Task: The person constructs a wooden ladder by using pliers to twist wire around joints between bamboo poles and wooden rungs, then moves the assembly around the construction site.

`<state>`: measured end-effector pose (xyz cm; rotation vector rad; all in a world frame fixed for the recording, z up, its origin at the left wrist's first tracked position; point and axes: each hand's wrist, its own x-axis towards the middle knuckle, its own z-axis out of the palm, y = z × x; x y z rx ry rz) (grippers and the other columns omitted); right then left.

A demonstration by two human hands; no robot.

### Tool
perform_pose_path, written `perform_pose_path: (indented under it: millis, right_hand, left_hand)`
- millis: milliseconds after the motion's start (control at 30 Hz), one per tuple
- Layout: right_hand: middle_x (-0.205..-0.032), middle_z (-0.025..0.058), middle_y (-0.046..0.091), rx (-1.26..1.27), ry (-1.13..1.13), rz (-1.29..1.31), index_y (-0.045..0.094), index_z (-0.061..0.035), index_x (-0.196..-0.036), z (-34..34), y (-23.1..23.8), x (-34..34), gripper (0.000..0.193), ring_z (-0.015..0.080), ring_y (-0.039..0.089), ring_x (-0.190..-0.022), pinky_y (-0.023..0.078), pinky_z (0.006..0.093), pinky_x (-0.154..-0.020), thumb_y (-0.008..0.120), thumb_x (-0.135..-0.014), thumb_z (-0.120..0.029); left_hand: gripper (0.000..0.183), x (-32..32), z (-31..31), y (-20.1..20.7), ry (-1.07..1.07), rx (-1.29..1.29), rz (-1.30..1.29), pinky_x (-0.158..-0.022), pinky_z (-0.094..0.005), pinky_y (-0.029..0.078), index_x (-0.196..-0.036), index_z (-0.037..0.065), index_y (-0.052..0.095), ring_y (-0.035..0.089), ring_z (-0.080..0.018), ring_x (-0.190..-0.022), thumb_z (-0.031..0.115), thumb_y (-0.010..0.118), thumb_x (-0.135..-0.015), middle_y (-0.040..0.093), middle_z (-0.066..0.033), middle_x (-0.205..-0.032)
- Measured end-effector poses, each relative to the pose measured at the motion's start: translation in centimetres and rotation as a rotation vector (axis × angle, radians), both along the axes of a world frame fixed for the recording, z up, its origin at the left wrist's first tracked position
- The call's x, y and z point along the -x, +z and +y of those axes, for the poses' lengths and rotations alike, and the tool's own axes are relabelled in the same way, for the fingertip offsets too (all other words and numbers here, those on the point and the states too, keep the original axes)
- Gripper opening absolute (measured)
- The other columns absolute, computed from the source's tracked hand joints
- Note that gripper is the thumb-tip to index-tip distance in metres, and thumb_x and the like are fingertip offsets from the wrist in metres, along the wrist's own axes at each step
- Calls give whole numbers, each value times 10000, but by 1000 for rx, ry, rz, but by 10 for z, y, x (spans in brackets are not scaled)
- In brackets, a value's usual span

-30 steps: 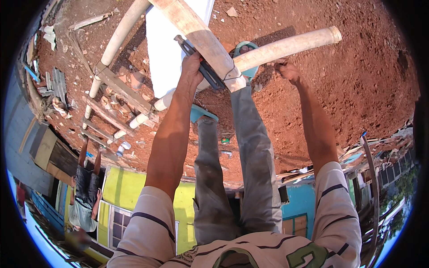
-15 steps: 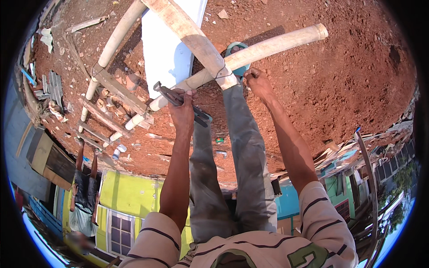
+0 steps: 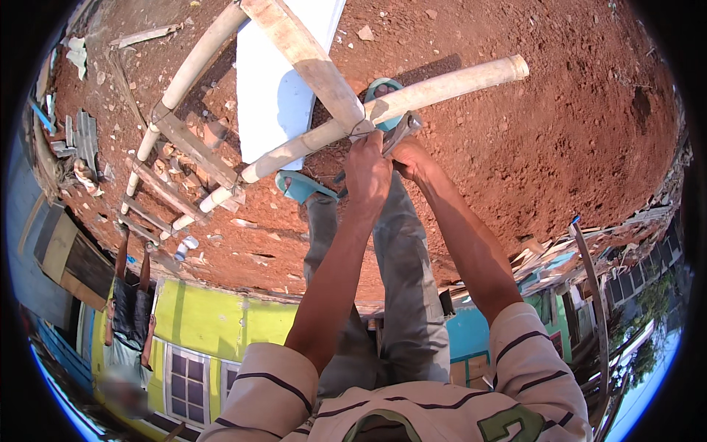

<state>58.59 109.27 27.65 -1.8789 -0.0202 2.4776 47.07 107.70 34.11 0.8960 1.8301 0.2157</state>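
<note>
My left hand (image 3: 368, 168) is closed around a pair of dark metal pincers (image 3: 402, 132), whose head sticks out to the right and whose handle ends show left of the wrist. Just right of it, my right hand (image 3: 414, 158) is curled closed beside the pincers' head. What its fingers hold is hidden. Both hands are at a wire-bound joint (image 3: 361, 130), where a bamboo crosspiece (image 3: 305, 48) meets a long bamboo pole (image 3: 449, 87). The pole and crosspiece belong to a ladder-like frame lying over the ground.
Beneath the frame lies a white sheet (image 3: 269, 96). Wooden rungs (image 3: 195, 147) join the poles at left, with rubble between them. My feet wear light-blue sandals (image 3: 300, 186). Another person (image 3: 132, 317) stands at far left before a yellow-green house (image 3: 202, 317). Red soil (image 3: 560, 147) spreads right.
My left hand has moved right with the pincers, from the lower pole to the wire-bound joint. My right hand has shifted down and left, close beside it. My left foot has come into view.
</note>
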Motion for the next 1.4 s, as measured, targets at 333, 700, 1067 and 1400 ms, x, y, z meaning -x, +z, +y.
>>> perform_pose_path:
  millis: [333, 700, 1067, 1400]
  right_hand:
    - [-887, 91, 641, 309, -295, 285, 630, 33, -923, -3, -40, -16, 170, 189, 631, -762, 530, 302, -667, 704, -822, -82]
    - [-750, 43, 617, -73, 606, 316, 671, -11, -872, 41, -31, -20, 170, 116, 546, -681, 421, 255, -573, 681, -739, -117]
    - [-894, 234, 651, -986, 1203, 48, 639, 3, -840, 36, -21, -18, 132, 408, 613, -918, 486, 467, -798, 557, -779, -82]
    - [-849, 200, 651, -1095, 1167, -177, 619, -39, -983, -5, -34, -24, 221, 393, 623, -881, 491, 481, -774, 481, -843, -140]
  left_hand:
    - [502, -40, -29, 2, -154, -267, 212, -984, -427, 438, -1174, -53, 564, 522, -388, -1148, -27, 641, -679, 578, -249, -1190]
    - [234, 14, -8, -17, 76, 40, 46, -667, -468, 476, -943, -41, 630, 619, -427, -711, 126, 694, -793, 636, -236, -749]
    - [270, 36, -17, -59, -198, -61, 77, -685, -394, 496, -1017, 19, 644, 654, -324, -723, 208, 600, -830, 666, -178, -775]
    - [241, 52, 3, -68, -136, 188, -117, -645, -407, 503, -980, 12, 643, 630, -291, -626, 185, 612, -815, 617, -140, -661]
